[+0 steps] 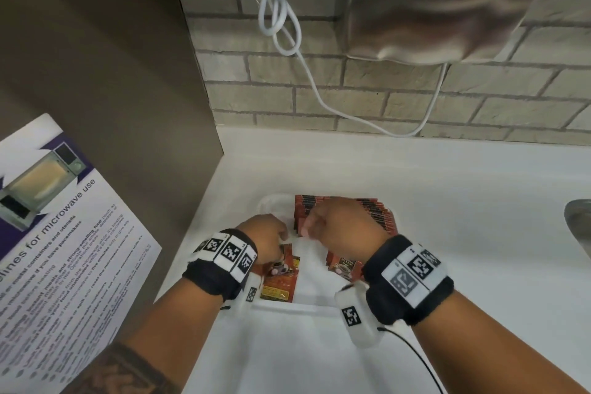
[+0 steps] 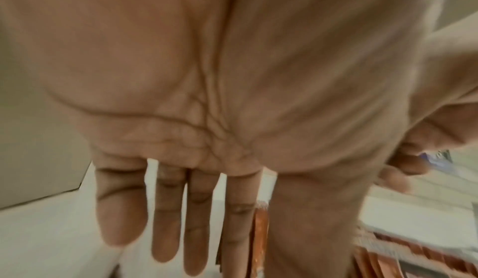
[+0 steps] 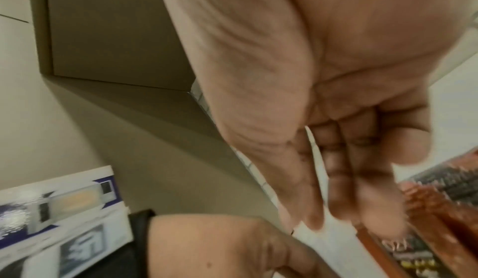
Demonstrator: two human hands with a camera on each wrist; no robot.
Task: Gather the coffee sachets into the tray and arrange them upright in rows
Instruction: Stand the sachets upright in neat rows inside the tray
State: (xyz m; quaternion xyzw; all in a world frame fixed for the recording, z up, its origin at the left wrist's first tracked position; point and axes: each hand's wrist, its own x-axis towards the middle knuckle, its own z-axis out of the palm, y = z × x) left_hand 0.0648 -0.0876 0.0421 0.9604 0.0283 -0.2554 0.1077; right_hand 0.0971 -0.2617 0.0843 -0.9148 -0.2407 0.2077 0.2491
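Wrist views show both the left hand (image 2: 207, 118) and right hand (image 3: 323, 118) straight-fingered, holding nothing.

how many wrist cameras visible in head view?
2. One white camera pod sits under the left wrist, partly hidden by the band; the other hangs beside the right wrist, cable trailing toward the viewer.

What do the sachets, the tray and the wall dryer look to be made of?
Sachets: glossy printed film or foil, thin, with sheen. Tray: white, smooth, likely plastic, with a rounded rim. Dryer: brushed metal, likely stainless steel, with streaky reflections.
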